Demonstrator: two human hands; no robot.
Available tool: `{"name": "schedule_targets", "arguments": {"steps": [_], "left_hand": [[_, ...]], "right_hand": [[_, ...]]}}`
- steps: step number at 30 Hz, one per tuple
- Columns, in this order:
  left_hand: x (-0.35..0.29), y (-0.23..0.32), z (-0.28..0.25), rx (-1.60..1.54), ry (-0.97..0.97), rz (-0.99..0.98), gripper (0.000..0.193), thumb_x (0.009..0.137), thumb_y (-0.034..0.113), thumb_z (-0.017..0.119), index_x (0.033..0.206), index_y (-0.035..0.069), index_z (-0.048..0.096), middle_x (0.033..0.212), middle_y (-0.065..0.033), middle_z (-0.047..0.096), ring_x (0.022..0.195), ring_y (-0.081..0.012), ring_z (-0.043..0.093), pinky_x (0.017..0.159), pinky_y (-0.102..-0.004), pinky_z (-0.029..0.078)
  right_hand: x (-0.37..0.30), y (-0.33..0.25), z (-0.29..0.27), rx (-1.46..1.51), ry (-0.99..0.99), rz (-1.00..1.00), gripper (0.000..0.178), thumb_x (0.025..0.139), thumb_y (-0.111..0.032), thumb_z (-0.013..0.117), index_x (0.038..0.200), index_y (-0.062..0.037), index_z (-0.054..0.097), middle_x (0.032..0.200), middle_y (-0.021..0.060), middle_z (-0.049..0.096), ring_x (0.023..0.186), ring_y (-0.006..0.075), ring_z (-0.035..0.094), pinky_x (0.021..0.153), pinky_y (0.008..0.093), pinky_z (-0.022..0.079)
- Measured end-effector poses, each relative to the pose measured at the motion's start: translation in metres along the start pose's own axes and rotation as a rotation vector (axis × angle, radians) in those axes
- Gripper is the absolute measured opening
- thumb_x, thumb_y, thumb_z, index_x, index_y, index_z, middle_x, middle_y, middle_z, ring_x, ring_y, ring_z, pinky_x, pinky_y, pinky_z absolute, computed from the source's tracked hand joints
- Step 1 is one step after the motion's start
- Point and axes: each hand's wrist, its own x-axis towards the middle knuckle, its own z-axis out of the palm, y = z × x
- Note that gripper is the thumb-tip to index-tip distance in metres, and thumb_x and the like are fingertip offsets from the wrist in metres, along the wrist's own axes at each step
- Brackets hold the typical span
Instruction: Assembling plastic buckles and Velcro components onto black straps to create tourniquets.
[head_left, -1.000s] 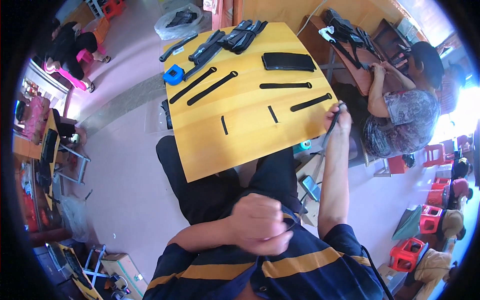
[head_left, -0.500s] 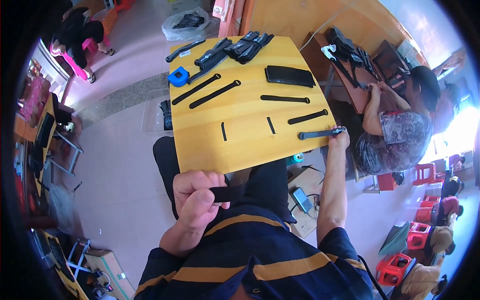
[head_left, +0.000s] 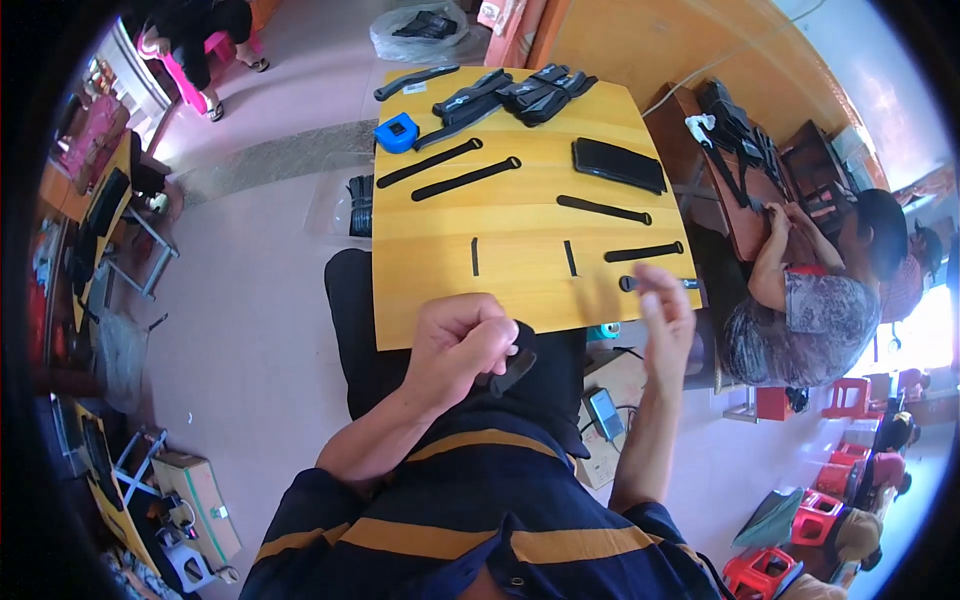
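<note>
My left hand (head_left: 462, 345) is closed around a black strap (head_left: 516, 376), just off the near edge of the yellow table (head_left: 420, 285). The strap's end hangs out below my fingers. Over the table's near right corner, my right hand (head_left: 668, 318) has its fingers apart and somewhat blurred, with nothing seen in it. Partly behind those fingers lies a dark grey strap (head_left: 628, 284). More black straps lie flat on the table: one (head_left: 645, 252) just beyond that hand, another (head_left: 604, 209) farther back, and two at the left, including a long one (head_left: 466, 179).
Two short black strips (head_left: 475, 257) mark the tabletop. Toward its far side are a blue tape measure (head_left: 397, 132), bundled black straps (head_left: 545, 95) and a flat black stack (head_left: 618, 165). A co-worker (head_left: 815, 320) sits at a brown table (head_left: 735, 225) on the right.
My right hand has let go of the grey strap at the table's right edge and moved inward. My left hand has risen toward the table, still holding the black strap. The view has shifted.
</note>
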Motion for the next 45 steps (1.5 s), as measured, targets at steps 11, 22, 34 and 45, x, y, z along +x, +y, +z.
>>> {"name": "schedule_targets", "arguments": {"steps": [11,22,34,45], "left_hand": [[0.013,-0.017,0.009,0.562,-0.141,0.145,0.018,0.095,0.01,0.067,0.08,0.0,0.068,0.062,0.0017,0.055,0.059,-0.0055,0.049,0.053,-0.0247,0.039],[-0.003,-0.055,-0.046,0.783,0.025,0.022,0.033,0.09,0.022,0.072,0.112,-0.001,0.065,0.098,-0.0159,0.069,0.087,-0.0257,0.067,0.076,-0.0341,0.053],[0.01,-0.044,-0.069,0.53,0.041,-0.354,0.018,0.096,0.016,0.066,0.09,0.0,0.069,0.07,-0.0029,0.065,0.061,-0.0072,0.06,0.057,-0.0233,0.049],[0.08,-0.035,-0.101,0.661,0.116,-0.367,0.021,0.093,0.019,0.07,0.087,-0.001,0.072,0.071,-0.0038,0.069,0.062,-0.0072,0.063,0.059,-0.0228,0.053]], "right_hand": [[-0.043,-0.011,0.101,-0.136,-0.267,-0.005,0.023,0.103,-0.011,0.057,0.122,-0.0006,0.065,0.107,0.0134,0.073,0.099,0.0267,0.072,0.086,0.0322,0.053],[-0.021,0.006,0.084,0.676,0.184,0.353,0.03,0.108,-0.023,0.051,0.127,-0.0008,0.058,0.11,0.0168,0.073,0.096,0.023,0.073,0.076,0.0288,0.061],[-0.013,0.028,0.074,0.384,0.251,0.349,0.021,0.105,-0.022,0.059,0.115,-0.0055,0.068,0.099,0.0066,0.073,0.084,0.0135,0.071,0.066,0.0245,0.057],[0.043,0.052,0.052,0.116,0.1,0.392,0.015,0.1,-0.02,0.065,0.094,-0.0073,0.067,0.076,-0.0011,0.066,0.067,0.006,0.061,0.059,0.0193,0.045]]}}
